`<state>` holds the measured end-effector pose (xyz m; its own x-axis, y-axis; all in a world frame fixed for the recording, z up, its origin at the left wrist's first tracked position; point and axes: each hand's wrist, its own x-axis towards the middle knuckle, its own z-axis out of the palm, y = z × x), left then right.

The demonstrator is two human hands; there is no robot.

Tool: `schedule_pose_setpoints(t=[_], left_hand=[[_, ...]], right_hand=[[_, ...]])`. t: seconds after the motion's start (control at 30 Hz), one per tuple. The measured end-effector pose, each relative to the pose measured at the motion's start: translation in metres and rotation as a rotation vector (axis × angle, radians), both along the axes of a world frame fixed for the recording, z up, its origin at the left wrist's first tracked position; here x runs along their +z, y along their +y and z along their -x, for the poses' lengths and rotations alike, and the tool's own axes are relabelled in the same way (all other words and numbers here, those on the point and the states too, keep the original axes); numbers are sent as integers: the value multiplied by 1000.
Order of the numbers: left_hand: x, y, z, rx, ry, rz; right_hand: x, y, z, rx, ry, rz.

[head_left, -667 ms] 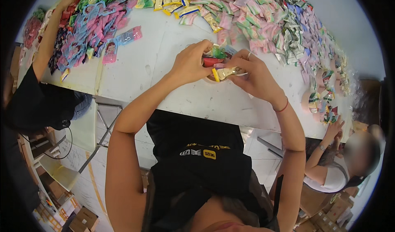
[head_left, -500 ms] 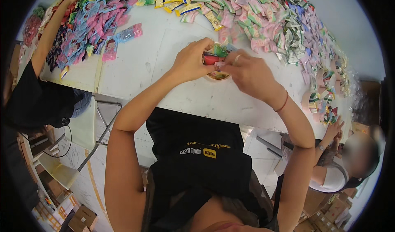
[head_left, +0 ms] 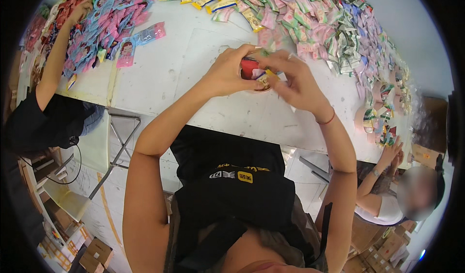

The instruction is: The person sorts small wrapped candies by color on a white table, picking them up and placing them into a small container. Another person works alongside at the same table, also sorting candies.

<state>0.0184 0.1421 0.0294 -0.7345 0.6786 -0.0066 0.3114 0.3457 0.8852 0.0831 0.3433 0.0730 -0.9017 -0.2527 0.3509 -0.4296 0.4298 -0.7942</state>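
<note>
Held a small bundle of sachets (head_left: 255,69) over the white desk (head_left: 203,74), left hand (head_left: 227,72) clamped round it, right hand (head_left: 295,79) pinching its right edge. Beyond, heaped colourful packets (head_left: 310,16) too many to count. Far left, a co-worker's hand (head_left: 81,9) among pink packets (head_left: 104,31); right, another person's two hands (head_left: 393,154).
</note>
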Motion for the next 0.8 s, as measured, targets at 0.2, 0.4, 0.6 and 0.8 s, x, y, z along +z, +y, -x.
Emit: schedule_pose_setpoints(t=[0.2, 0.4, 0.6, 0.8], left_hand=[[-4, 8, -16, 172, 206, 42], [-7, 4, -18, 170, 234, -25], [-12, -8, -14, 13, 173, -164], [-3, -1, -37, 101, 172, -106]], right_hand=[[-16, -36, -9, -553, -57, 557], [-65, -59, 2, -597, 521, 343], [-58, -50, -11, -795, 348, 41], [-48, -31, -37, -558, 115, 112]])
